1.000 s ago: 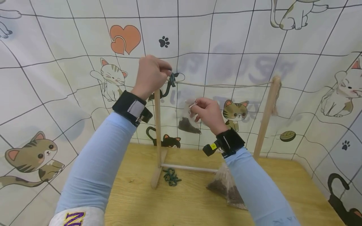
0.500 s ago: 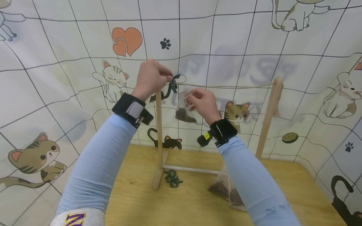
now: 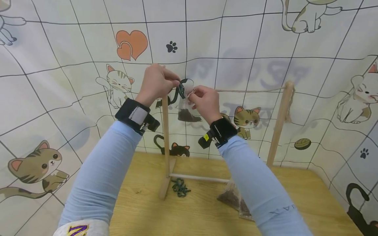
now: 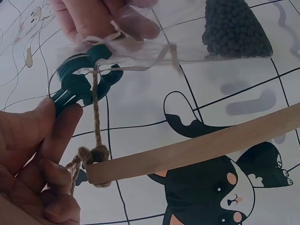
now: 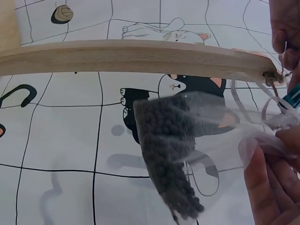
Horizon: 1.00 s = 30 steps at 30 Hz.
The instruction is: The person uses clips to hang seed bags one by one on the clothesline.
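My left hand point(image 3: 156, 82) pinches the handle end of a green clothespin point(image 4: 75, 84) between thumb and finger. The clothespin's mouth straddles the twine point(image 4: 97, 112), close to the knot at the wooden post's tip. With its thumb and fingers my right hand point(image 3: 207, 102) grips the gathered top of a small sheer drawstring bag point(image 3: 189, 115). Dark round pellets point(image 5: 164, 136) fill the bag's lower end, which hangs below the twine. In the left wrist view the bag's neck and white cord lie right at the clothespin's mouth.
A wooden stand has a left post point(image 3: 166, 137), a right post point(image 3: 279, 131) and a white crossbar point(image 3: 200, 178). On the table point(image 3: 147, 209) lie a pile of green clothespins point(image 3: 180, 188) and a clear bag of dark contents point(image 3: 228, 196), partly behind my right sleeve. A cat-print sheet hangs behind.
My right hand has moved left and up with the drawstring bag, bringing its top to the clothespin. The left hand has stayed by the post's top, still pinching the clothespin.
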### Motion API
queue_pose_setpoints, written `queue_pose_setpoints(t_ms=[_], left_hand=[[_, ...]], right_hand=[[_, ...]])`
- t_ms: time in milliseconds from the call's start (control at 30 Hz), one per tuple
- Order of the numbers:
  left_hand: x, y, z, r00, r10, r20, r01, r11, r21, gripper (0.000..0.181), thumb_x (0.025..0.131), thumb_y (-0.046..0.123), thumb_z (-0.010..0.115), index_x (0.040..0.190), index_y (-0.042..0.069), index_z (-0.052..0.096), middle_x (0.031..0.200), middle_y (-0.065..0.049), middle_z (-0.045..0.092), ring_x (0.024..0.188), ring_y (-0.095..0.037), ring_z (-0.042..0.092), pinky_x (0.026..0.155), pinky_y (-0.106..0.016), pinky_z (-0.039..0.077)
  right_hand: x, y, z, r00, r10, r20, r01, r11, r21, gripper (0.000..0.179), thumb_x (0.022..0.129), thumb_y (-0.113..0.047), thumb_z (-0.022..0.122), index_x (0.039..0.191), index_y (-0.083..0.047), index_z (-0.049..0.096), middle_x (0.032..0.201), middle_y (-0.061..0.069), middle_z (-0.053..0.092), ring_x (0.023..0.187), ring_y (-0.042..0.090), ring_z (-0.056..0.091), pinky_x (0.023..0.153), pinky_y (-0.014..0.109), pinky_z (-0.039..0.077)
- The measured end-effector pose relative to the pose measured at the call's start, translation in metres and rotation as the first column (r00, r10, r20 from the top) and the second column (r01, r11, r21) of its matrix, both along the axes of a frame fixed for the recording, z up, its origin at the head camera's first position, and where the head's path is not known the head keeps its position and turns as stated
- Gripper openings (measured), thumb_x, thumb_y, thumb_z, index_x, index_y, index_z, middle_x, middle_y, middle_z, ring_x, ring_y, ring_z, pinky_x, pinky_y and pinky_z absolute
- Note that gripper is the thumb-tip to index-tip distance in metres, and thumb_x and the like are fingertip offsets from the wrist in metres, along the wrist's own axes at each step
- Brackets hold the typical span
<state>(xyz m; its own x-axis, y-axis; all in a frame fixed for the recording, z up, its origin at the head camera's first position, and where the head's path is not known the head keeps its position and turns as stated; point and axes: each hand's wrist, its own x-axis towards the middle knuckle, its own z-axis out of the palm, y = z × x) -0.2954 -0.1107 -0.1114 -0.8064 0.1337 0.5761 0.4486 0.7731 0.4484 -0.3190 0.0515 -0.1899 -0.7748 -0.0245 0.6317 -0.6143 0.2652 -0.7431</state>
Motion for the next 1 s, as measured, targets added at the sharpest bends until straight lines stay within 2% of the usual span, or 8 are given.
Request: queue_pose_setpoints(t_ms=[67, 167, 400, 633, 733, 833, 1000], left_hand=[[0.0, 0.0, -0.001, 1.0, -0.002, 0.004, 0.002, 1.0, 0.009, 0.017, 0.084, 0.02, 0.065, 0.099, 0.016, 0.073, 0.099, -0.002, 0.07, 0.091, -0.011, 0.054, 0.063, -0.025, 0.045], [-0.001, 0.001, -0.003, 1.0, -0.008, 0.005, 0.008, 1.0, 0.014, 0.017, 0.084, 0.019, 0.065, 0.099, 0.014, 0.073, 0.098, -0.002, 0.071, 0.09, -0.012, 0.056, 0.063, -0.025, 0.044], [-0.001, 0.001, -0.007, 1.0, -0.007, -0.001, 0.007, 1.0, -0.017, 0.021, 0.084, 0.02, 0.065, 0.103, 0.012, 0.071, 0.095, -0.004, 0.071, 0.085, -0.016, 0.057, 0.063, -0.028, 0.042], [0.001, 0.001, -0.006, 0.993, -0.065, 0.097, 0.075, 0.992, -0.1, 0.036, 0.082, 0.027, 0.067, 0.115, 0.011, 0.065, 0.099, -0.004, 0.069, 0.087, -0.016, 0.058, 0.073, -0.029, 0.046], [0.003, 0.001, -0.005, 0.991, -0.083, 0.103, 0.096, 0.987, -0.13, 0.037, 0.082, 0.026, 0.068, 0.115, 0.011, 0.064, 0.1, -0.004, 0.068, 0.087, -0.018, 0.058, 0.075, -0.031, 0.045], [0.006, 0.001, -0.007, 0.991, -0.089, 0.102, 0.104, 0.983, -0.151, 0.037, 0.082, 0.026, 0.067, 0.116, 0.012, 0.064, 0.099, -0.003, 0.068, 0.087, -0.019, 0.057, 0.074, -0.032, 0.045], [0.012, 0.001, -0.014, 0.992, -0.113, 0.062, 0.125, 0.962, -0.242, 0.035, 0.084, 0.026, 0.065, 0.115, 0.01, 0.064, 0.103, -0.004, 0.065, 0.092, -0.02, 0.054, 0.075, -0.033, 0.042]], right_hand=[[0.001, -0.002, 0.0, 0.999, -0.031, -0.01, 0.031, 1.0, -0.003, 0.012, 0.084, -0.012, 0.057, 0.089, -0.007, 0.067, 0.085, 0.009, 0.071, 0.068, 0.021, 0.065, 0.06, 0.033, 0.053], [0.001, -0.004, 0.0, 0.999, -0.034, 0.003, 0.034, 0.999, -0.014, 0.012, 0.085, -0.013, 0.058, 0.09, -0.007, 0.067, 0.086, 0.008, 0.071, 0.068, 0.019, 0.065, 0.06, 0.03, 0.053], [0.0, -0.002, -0.002, 0.995, 0.075, 0.067, -0.072, 0.996, -0.042, 0.013, 0.085, -0.014, 0.057, 0.088, -0.007, 0.067, 0.086, 0.008, 0.07, 0.07, 0.019, 0.065, 0.063, 0.031, 0.054], [-0.001, 0.001, -0.005, 0.987, 0.108, 0.121, -0.105, 0.994, -0.029, 0.019, 0.087, -0.013, 0.054, 0.099, -0.006, 0.068, 0.092, 0.01, 0.07, 0.073, 0.02, 0.066, 0.064, 0.032, 0.054], [0.0, 0.003, -0.006, 0.984, 0.118, 0.133, -0.117, 0.993, -0.015, 0.019, 0.087, -0.013, 0.054, 0.098, -0.007, 0.068, 0.092, 0.011, 0.07, 0.074, 0.021, 0.066, 0.064, 0.033, 0.054], [0.001, 0.005, -0.007, 0.985, 0.112, 0.13, -0.117, 0.993, 0.033, 0.019, 0.086, -0.014, 0.054, 0.097, -0.008, 0.068, 0.091, 0.009, 0.07, 0.075, 0.02, 0.065, 0.065, 0.035, 0.054], [0.003, 0.011, -0.01, 0.992, 0.082, 0.101, -0.1, 0.976, 0.192, 0.02, 0.087, -0.014, 0.052, 0.098, -0.007, 0.067, 0.089, 0.009, 0.069, 0.075, 0.02, 0.064, 0.064, 0.03, 0.053]])
